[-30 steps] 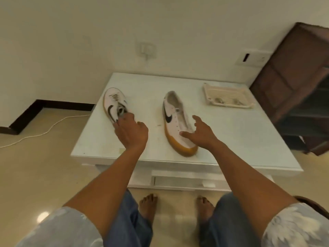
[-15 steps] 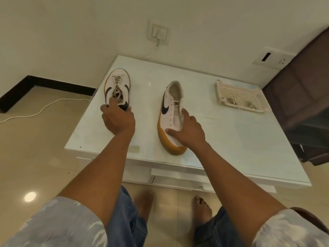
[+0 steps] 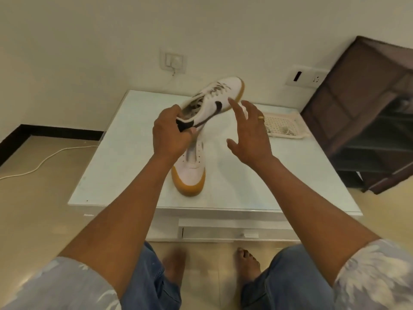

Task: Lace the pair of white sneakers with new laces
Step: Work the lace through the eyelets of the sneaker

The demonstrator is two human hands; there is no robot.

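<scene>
Two white gum-soled sneakers. First sneaker (image 3: pixel 223 95), laced, dark swoosh on its side: your left hand (image 3: pixel 172 135) grips its heel, held in the air at frame centre. Second sneaker (image 3: pixel 190 173), unlaced: flat on the table (image 3: pixel 290 175) below. Your right hand (image 3: pixel 250 135): fingers spread, holding nothing, just beside the first sneaker.

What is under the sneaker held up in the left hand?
The second sneaker lies on the table below the lifted sneaker. Its toe and empty eyelets show; the left hand and the lifted sneaker cover its far part.
</scene>
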